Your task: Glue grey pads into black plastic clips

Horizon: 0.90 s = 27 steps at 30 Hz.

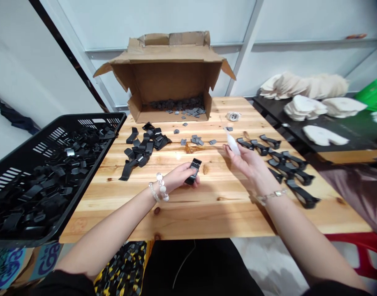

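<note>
My left hand (181,176) rests on the wooden table (207,205) near its middle, fingers closed around a small black plastic part (193,170). My right hand (248,161) is lifted a little to the right, holding a small white bottle (233,144) whose tip points away from me. A heap of black parts (143,149) lies left of my hands. Small grey pads (196,140) are scattered just beyond them. A row of black parts (287,166) runs along the table's right side.
An open cardboard box (169,78) lies on its side at the table's far edge with grey pads inside. A black crate (43,172) full of black parts sits at the left. A tape roll (234,116) lies near the box. White shapes (308,107) cover a dark table at right.
</note>
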Each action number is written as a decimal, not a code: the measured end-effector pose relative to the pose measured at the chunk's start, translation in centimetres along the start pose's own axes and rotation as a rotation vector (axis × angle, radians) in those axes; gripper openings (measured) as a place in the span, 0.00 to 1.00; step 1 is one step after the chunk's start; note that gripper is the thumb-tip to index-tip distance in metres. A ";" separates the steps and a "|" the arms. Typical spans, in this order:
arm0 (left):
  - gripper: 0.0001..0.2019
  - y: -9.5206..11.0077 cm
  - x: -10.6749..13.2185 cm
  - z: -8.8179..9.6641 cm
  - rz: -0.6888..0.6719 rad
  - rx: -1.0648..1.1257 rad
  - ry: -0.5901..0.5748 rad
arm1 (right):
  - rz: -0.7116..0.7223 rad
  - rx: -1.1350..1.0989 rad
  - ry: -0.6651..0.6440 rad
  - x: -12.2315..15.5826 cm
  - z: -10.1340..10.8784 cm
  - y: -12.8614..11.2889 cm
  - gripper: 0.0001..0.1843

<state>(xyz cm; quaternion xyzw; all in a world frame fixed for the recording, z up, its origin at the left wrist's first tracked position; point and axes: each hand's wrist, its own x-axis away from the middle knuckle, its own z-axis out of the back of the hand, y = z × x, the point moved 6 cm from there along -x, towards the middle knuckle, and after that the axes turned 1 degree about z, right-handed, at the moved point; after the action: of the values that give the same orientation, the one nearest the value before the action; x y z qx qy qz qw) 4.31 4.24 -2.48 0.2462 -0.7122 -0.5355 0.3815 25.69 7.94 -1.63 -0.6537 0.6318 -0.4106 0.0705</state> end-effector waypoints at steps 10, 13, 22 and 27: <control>0.09 0.2 0.0 -0.1 -0.009 -0.023 0.012 | 0.018 0.146 -0.229 1.8 -1.3 0.8 0.14; 0.09 0.1 0.0 0.0 -0.014 -0.024 0.021 | 0.121 0.241 -0.246 1.7 -1.4 0.5 0.02; 0.09 0.3 0.2 -0.1 -0.060 0.053 0.025 | 0.473 0.721 -0.162 1.4 -0.8 1.1 0.19; 0.07 0.5 0.3 -0.1 -0.095 0.129 0.026 | 0.554 0.975 -0.137 0.6 -0.1 2.0 0.19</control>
<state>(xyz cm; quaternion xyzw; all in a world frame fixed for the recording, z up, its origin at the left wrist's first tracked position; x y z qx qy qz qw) 4.22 4.12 -1.95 0.3107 -0.7277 -0.5029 0.3479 23.98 7.09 -2.55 -0.3806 0.5107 -0.5777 0.5105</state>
